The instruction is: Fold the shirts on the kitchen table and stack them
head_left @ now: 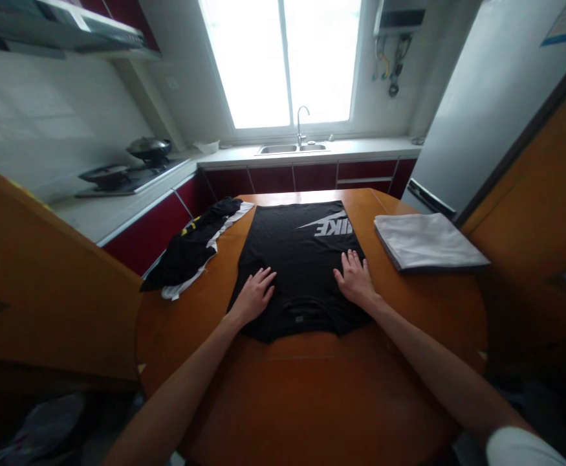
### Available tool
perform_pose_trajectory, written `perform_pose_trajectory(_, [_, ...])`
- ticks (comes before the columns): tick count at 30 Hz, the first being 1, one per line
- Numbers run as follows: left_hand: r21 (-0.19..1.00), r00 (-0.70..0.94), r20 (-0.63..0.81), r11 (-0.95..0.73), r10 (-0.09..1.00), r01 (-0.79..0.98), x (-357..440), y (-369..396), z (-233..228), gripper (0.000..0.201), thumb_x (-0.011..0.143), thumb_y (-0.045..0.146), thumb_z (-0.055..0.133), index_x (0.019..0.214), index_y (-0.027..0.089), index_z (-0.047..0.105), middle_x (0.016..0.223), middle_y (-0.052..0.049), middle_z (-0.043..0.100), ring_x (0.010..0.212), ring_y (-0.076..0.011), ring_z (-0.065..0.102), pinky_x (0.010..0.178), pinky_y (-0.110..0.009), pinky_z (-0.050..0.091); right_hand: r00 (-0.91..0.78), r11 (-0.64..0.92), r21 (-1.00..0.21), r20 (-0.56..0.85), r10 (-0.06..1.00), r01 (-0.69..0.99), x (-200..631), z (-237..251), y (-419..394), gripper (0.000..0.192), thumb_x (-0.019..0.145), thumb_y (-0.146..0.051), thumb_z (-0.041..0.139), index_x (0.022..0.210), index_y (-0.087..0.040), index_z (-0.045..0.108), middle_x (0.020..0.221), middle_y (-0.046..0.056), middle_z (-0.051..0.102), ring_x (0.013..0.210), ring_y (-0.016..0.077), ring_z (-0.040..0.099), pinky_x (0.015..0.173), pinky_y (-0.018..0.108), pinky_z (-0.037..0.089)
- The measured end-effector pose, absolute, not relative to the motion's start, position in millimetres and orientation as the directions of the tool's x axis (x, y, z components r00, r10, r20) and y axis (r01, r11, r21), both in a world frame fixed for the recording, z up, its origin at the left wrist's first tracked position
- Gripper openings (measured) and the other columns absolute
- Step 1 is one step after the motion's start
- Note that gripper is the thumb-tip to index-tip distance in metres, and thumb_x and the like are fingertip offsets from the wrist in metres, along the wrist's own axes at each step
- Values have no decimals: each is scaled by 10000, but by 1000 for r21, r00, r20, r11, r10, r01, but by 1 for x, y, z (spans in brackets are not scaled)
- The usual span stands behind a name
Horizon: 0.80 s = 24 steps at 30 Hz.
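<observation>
Black T-shirt [302, 265]: spread flat mid-counter [312, 388], not yet folded. Your left hand [252, 296] and right hand [355, 279] press it, fingers apart. Folded white cloth [425, 241] beside; dark garment [193, 249] heaped left.

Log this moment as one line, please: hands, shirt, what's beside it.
left hand: flat on black T-shirt | right hand: flat on it | crumpled black garment left | folded white cloth right | wooden table

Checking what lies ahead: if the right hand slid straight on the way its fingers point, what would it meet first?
Likely the white logo on the black T-shirt that the right hand presses flat.
</observation>
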<state>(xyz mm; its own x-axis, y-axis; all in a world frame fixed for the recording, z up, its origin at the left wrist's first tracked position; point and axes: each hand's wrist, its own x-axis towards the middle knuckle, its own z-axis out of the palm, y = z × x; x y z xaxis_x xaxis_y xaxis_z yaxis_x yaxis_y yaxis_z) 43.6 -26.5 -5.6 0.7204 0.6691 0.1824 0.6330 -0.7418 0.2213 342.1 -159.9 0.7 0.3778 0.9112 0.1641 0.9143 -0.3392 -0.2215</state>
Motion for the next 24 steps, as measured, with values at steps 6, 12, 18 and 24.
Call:
perform_pose_trajectory(6, [221,723,171,-741,670,634,43,-25,-7,482,1019,346,371,1455,196,511,1587,-97,404,1490,-291,320,1197,-547,288,442,-430,-177,35,896,885,351,-12,-156,784,1005,-560,337,1561,-11,278,1641,256,172,1534,343,127,1210,542,114])
perform_pose_trajectory(12, [207,723,172,-742,669,637,42,-22,-11,479,1022,353,364,1454,213,514,1589,-89,403,1489,-293,323,1196,-551,289,449,-429,-211,57,891,878,351,-3,-157,794,1012,-581,284,1573,-20,246,1649,253,127,1539,349,82,1194,618,50])
perform_pose_trajectory(18, [203,728,174,-748,663,632,42,-21,-12,482,1024,355,364,1461,210,508,1594,-90,393,1491,-297,316,1195,-552,290,489,-474,-211,20,872,855,361,-4,-160,786,1018,-571,271,1568,-10,249,1647,252,133,1540,348,73,1183,648,48])
perform_pose_trajectory(24, [210,719,182,-741,670,638,44,-23,-11,478,1015,341,368,1451,218,520,1582,-94,412,1482,-302,335,1186,-561,304,499,-473,-232,65,864,850,362,0,-159,774,1017,-558,277,1571,-20,245,1654,235,127,1541,338,77,1186,648,43])
